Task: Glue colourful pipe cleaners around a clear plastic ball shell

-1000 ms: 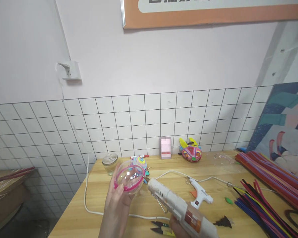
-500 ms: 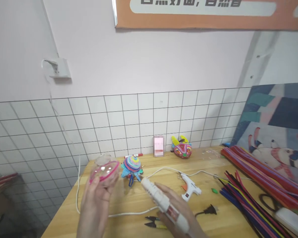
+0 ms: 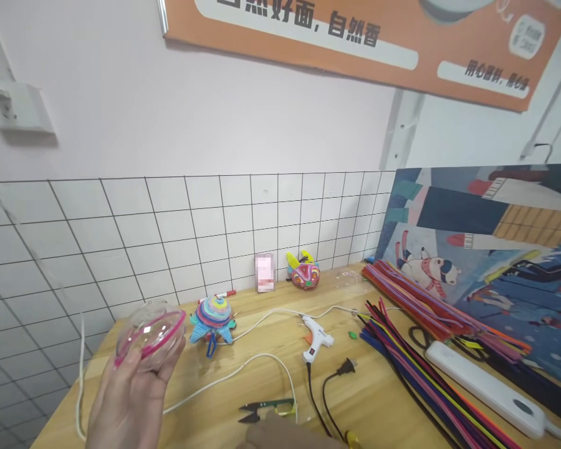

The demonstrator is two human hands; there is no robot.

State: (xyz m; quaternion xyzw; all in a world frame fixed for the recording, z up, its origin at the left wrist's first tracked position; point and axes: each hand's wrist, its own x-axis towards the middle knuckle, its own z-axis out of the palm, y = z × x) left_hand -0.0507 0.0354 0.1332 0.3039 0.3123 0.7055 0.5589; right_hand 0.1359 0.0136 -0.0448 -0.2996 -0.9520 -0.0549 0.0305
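Observation:
My left hand (image 3: 126, 399) is at the lower left, shut on a clear plastic half-sphere (image 3: 147, 333) with a pink rim, raised above the wooden table's (image 3: 262, 380) left end. Only the top of my right hand (image 3: 287, 438) shows at the bottom edge, just below a pair of black and yellow snips (image 3: 265, 410); its fingers are out of frame. A colourful coiled pipe-cleaner figure (image 3: 214, 316) stands just right of the half-sphere.
A small white glue gun (image 3: 316, 337) lies mid-table with a white cord (image 3: 243, 368) and a black plug (image 3: 343, 368) near it. Several pipe cleaners (image 3: 421, 355) and a white power strip (image 3: 486, 390) lie right. A colourful figure (image 3: 303, 272) and a painting (image 3: 486, 249) stand against the walls.
The view has swung right. The big glue gun and my right hand have dropped out of the bottom of the view. My left hand with the half-sphere has shifted left.

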